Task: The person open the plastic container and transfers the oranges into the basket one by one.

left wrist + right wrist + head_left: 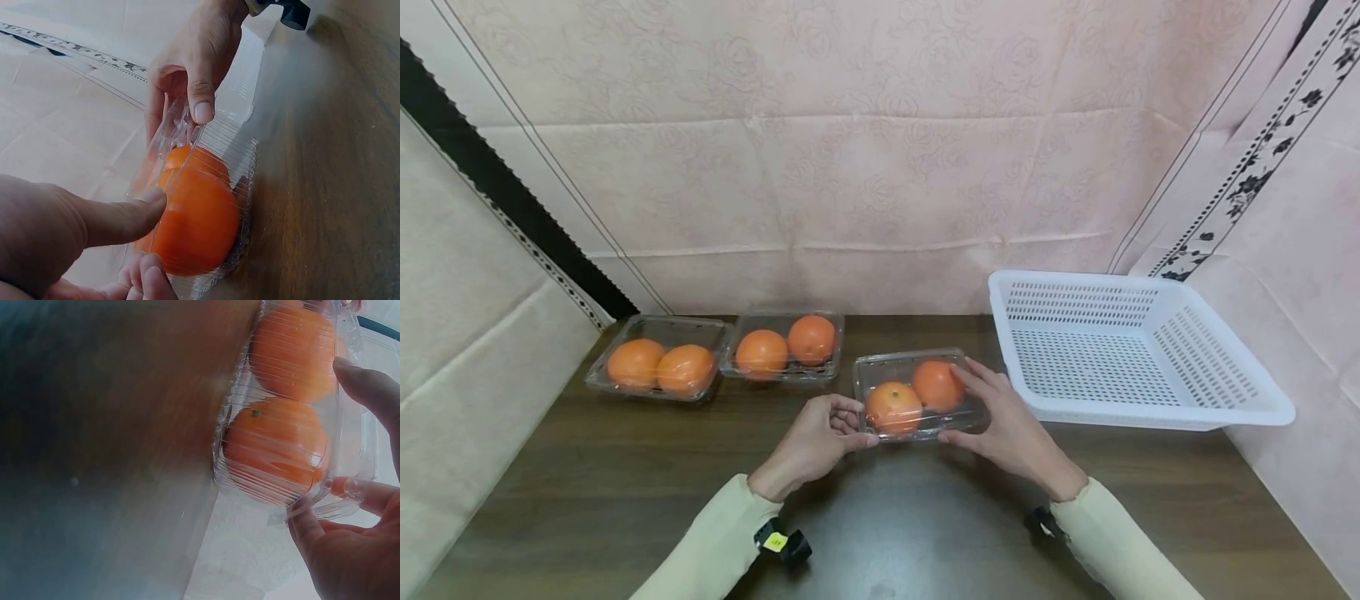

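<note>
The clear box (920, 396) (two oranges (892, 407) inside) is gripped at both ends, longways between left hand (820, 437) and right hand (1011, 429).

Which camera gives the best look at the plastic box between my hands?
Head view: the plastic box fits fully in frame. Left wrist shows it nearly end-on, partly behind your left hand; right wrist crops one end.

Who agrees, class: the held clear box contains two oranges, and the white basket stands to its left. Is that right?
The side is wrong: the head view shows the white basket to the right of the held clear box, which contains two oranges.
</note>
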`<state>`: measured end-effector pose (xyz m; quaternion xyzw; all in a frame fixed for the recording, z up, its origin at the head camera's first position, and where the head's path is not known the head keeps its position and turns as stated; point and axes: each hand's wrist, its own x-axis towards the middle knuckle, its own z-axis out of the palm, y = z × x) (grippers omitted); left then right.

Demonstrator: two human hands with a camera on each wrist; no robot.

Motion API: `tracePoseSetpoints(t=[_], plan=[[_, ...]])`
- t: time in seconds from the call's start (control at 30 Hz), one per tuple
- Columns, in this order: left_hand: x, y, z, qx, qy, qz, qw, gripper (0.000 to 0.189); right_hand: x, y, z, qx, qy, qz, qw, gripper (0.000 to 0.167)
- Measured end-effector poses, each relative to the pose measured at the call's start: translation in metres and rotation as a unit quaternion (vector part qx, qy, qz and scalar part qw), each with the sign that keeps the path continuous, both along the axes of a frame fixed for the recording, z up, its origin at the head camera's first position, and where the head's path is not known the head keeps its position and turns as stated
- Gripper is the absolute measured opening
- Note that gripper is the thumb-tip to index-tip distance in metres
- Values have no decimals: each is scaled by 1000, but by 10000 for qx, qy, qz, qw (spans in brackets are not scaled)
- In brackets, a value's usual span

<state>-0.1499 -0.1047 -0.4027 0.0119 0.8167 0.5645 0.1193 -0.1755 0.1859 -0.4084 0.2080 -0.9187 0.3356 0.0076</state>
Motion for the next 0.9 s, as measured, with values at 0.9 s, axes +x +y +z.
tracePoseSetpoints(t=[0.9], plan=[[10, 9, 5, 22, 355, 362, 9987, 17, -2, 2, 2, -6, -130, 64, 9999, 95]])
